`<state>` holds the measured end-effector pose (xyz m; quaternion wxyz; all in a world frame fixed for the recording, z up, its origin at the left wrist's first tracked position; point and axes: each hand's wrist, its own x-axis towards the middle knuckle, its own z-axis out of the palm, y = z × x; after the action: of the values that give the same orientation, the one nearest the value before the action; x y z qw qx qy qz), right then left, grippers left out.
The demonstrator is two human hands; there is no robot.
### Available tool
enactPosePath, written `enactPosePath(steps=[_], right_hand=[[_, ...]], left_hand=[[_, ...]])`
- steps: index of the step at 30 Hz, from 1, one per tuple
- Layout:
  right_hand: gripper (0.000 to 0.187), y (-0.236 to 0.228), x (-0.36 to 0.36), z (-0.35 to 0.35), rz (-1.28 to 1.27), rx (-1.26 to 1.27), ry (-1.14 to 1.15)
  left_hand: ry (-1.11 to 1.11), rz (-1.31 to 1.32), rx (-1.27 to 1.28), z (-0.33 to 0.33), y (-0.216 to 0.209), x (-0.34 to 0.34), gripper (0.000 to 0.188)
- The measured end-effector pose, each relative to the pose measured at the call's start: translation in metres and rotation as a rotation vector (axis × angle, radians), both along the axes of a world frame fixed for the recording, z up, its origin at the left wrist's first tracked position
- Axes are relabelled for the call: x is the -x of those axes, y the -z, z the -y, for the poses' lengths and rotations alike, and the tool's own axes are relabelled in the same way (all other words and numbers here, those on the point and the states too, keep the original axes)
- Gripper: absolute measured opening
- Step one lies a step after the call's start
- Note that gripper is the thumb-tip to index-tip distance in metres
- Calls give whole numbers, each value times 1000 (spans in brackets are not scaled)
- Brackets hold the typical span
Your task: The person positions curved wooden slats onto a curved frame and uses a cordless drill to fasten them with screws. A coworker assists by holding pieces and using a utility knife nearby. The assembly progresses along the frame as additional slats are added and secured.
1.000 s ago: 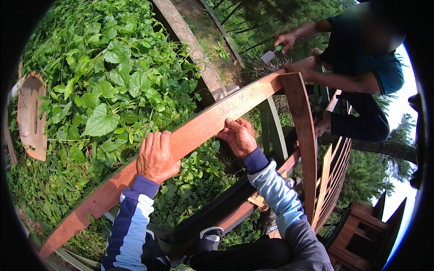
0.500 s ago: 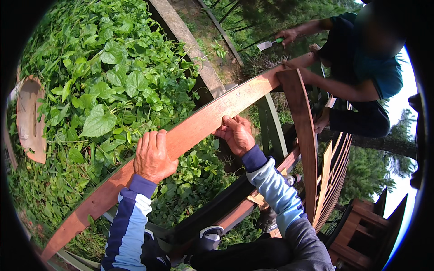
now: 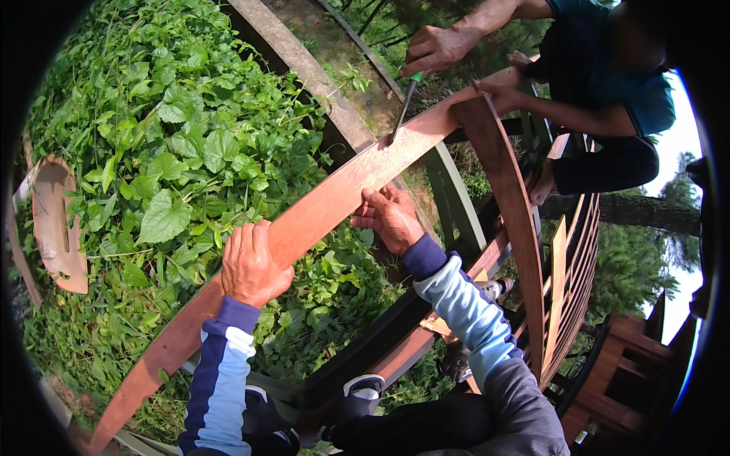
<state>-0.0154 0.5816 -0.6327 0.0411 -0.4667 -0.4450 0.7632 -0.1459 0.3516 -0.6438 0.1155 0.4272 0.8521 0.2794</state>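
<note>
At the far left, a curved wooden piece (image 3: 57,220) with a long slot is seen beside dense green foliage (image 3: 163,144). From the lower left, a long reddish-brown plank (image 3: 323,205) is extended diagonally up toward the upper right, above the foliage. Near the plank's middle, its face is covered by the left hand (image 3: 255,266); the fingers are curled over its far edge and the plank is held firmly. Further right, the plank's near edge is touched by the thumb side of the right hand (image 3: 391,219); the other fingers are loosely bent beside that edge, and whether the plank is pinched cannot be told. Beyond this hand, a green-handled tool (image 3: 404,106) is held by a co-worker's hand (image 3: 441,49), its blade tip set at the plank's far edge. At the plank's upper part, it is met by a second curved plank (image 3: 506,171), which is extended downward. On the right, a row of narrow slats (image 3: 574,281) is noted, and at the lower right a brown wooden structure (image 3: 620,380).
</note>
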Motion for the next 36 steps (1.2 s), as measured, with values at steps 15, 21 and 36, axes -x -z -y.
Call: enactPosePath(steps=[15,21,36], right_hand=[[18,-9,-11,8,69,-52,-85],[27,-56,-29,47,-86,-346,-156],[19,-102,-175,132,3,-998,135]], left_hand=[[-18,-63,-11,-2,3,-3,62],[-8,-117,4,-5,6,-2,60],[-49,-172,94,-6,9,-3,63]])
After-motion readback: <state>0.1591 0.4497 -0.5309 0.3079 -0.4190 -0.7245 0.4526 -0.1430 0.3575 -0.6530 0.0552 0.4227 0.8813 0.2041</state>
